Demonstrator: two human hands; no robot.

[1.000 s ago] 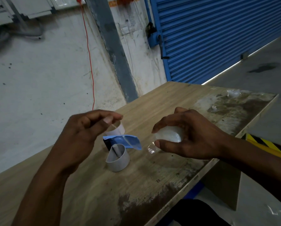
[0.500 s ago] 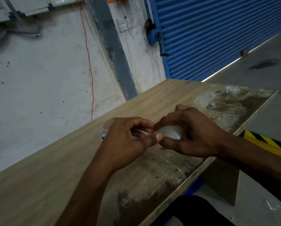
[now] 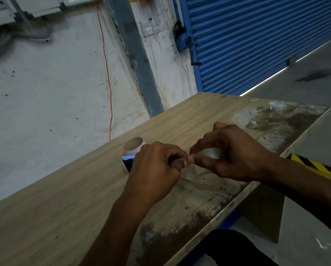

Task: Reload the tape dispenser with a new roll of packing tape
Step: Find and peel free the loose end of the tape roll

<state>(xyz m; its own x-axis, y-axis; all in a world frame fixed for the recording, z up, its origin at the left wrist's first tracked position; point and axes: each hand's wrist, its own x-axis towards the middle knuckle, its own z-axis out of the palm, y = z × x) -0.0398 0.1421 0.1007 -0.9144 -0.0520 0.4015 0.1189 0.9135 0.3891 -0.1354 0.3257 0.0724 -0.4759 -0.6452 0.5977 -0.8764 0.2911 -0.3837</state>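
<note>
My right hand [image 3: 231, 152] grips a roll of clear packing tape [image 3: 210, 153] just above the wooden table [image 3: 65, 198]. My left hand [image 3: 157, 167] meets it from the left, thumb and forefinger pinching at the roll's edge, where a clear strip of tape [image 3: 189, 172] hangs down. Behind my left hand lies the blue and black tape dispenser [image 3: 129, 162], mostly hidden. A white empty tape core [image 3: 134, 145] stands just behind it.
The table's right part is stained and worn, with crumpled clear tape scraps [image 3: 275, 107] near its far corner. A blue roller shutter [image 3: 256, 39] and a red cable [image 3: 107, 73] on the wall stand behind. A yellow-black hazard stripe [image 3: 318, 167] marks the floor on the right.
My left hand moved from above the dispenser rightward to the roll and now pinches at its edge. The right hand kept hold of the roll. The grey core in front of the dispenser is now hidden.
</note>
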